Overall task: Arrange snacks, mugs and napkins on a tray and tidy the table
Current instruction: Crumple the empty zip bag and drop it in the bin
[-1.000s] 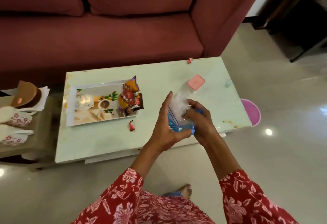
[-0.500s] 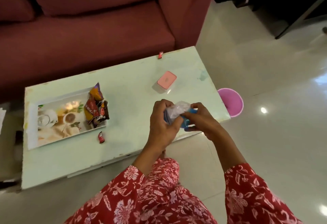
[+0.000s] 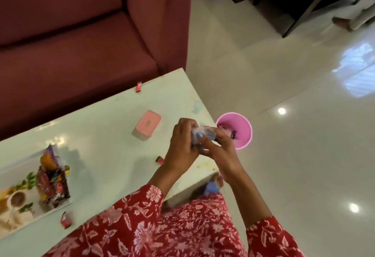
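Both hands hold one crumpled wrapper (image 3: 203, 136) between them at the table's (image 3: 105, 135) right edge: the left hand (image 3: 182, 145) curls round its near side, the right hand (image 3: 220, 151) pinches its far side. Its long axis, as far as blur allows, runs from 9 to 3 o'clock. From this grip the pink bin (image 3: 242, 135) lies at about 2 o'clock, on the floor just beside the table corner, so the right hand is the nearer one for a drop; I judge that to be the coming move. Something pinkish shows inside the bin, too blurred to name. At 8 o'clock the tray (image 3: 12, 230) holds snack packets (image 3: 52, 181). A pink-lidded box (image 3: 147, 127) sits at 9 o'clock, and three small red sweets lie loose (image 3: 160, 159), (image 3: 138, 86), (image 3: 66, 219).
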`<state>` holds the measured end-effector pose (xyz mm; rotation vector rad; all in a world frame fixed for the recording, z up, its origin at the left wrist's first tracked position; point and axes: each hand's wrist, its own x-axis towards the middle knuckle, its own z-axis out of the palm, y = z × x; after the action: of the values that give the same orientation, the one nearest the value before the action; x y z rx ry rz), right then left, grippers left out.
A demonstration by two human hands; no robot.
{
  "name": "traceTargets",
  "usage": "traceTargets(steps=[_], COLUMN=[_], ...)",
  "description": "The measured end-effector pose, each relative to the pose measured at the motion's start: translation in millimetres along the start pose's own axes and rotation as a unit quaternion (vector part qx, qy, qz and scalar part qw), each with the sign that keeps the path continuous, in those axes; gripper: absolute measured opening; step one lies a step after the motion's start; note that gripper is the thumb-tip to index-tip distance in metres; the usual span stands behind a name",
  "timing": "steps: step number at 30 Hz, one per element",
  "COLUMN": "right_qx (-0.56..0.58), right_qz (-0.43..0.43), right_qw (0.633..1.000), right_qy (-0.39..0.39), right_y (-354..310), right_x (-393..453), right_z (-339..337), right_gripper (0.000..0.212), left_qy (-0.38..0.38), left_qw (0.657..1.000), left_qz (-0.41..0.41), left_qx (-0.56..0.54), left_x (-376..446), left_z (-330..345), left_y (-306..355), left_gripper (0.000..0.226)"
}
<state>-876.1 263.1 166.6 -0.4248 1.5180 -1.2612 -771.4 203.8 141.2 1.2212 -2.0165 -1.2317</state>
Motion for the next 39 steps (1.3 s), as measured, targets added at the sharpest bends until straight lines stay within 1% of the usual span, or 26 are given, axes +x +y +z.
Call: traceTargets(steps=[2, 3, 4, 6, 8, 10, 11, 13, 15, 17, 20, 24, 26, 28, 30, 32, 34, 36, 39], right_qx=[-0.005, -0.011, -0.021, -0.052, -0.14, -0.272, -0.321, -0.375, -0.422, -0.465, -0.499, -0.541, -0.557, -0.547, -0.525, -0.517, -0.515, -0.505, -0.487], right_qz=[0.02, 0.036, 0.051, 0.063, 0.045, 0.017, 0.014, 0.02, 0.034, 0.048, 0.084, 0.114, 0.139, 0.17, 0.192, 0.199, 0.187, 0.161, 0.109], right_qw=[0.999, 0.999, 0.998, 0.996, 0.987, 0.958, 0.942, 0.916, 0.893, 0.872, 0.855, 0.83, 0.818, 0.819, 0.828, 0.832, 0.837, 0.847, 0.863], right_qy=[0.025, 0.028, 0.03, 0.042, 0.064, 0.085, 0.102, 0.141, 0.154, 0.143, 0.118, 0.073, 0.027, -0.023, -0.039, -0.024, 0.005, 0.038, 0.075], right_y=[0, 0, 1, 6, 13, 22, 28, 40, 56, 71, 89, 107, 115, 121, 121, 116, 108, 96, 75], right_x=[24, 37, 50, 74, 101, 128, 139, 162, 181, 199, 225, 254, 268, 281, 287, 287, 281, 271, 252], right_z=[-21, -33, -45, -67, -92, -116, -125, -144, -161, -177, -198, -216, -223, -230, -238, -244, -247, -245, -231], right_gripper=[0.018, 0.014, 0.01, 0.007, 0.009, 0.013, 0.017, 0.027, 0.031, 0.028, 0.03, 0.036, 0.045, 0.057, 0.063, 0.062, 0.058, 0.051, 0.042], left_qy=[-0.037, -0.053, -0.065, -0.088, -0.113, -0.132, -0.126, -0.101, -0.086, -0.084, -0.094, -0.098, -0.097, -0.101, -0.107, -0.105, -0.093, -0.074, -0.034], left_qw=[0.998, 0.996, 0.994, 0.991, 0.986, 0.979, 0.976, 0.966, 0.957, 0.953, 0.949, 0.944, 0.941, 0.939, 0.937, 0.936, 0.937, 0.94, 0.948], left_qz=[-0.04, -0.059, -0.076, -0.099, -0.118, -0.151, -0.174, -0.231, -0.269, -0.283, -0.298, -0.314, -0.323, -0.329, -0.333, -0.336, -0.336, -0.332, -0.315], left_qx=[-0.028, -0.034, -0.034, -0.021, -0.014, -0.025, -0.036, -0.062, -0.069, -0.066, -0.049, -0.016, -0.001, 0.007, 0.005, -0.001, -0.005, -0.005, 0.008], left_x=[16, 25, 35, 51, 67, 81, 85, 96, 105, 111, 118, 127, 131, 134, 135, 135, 133, 132, 126], left_z=[22, 33, 45, 67, 92, 116, 125, 144, 161, 174, 194, 217, 227, 236, 241, 242, 241, 235, 219], left_y=[-2, -3, -3, -6, -5, -3, -1, 0, -3, -8, -16, -27, -31, -35, -36, -36, -34, -29, -19], left_gripper=[0.075, 0.083, 0.085, 0.078, 0.072, 0.068, 0.065, 0.057, 0.049, 0.043, 0.039, 0.041, 0.042, 0.041, 0.041, 0.04, 0.037, 0.035, 0.037])
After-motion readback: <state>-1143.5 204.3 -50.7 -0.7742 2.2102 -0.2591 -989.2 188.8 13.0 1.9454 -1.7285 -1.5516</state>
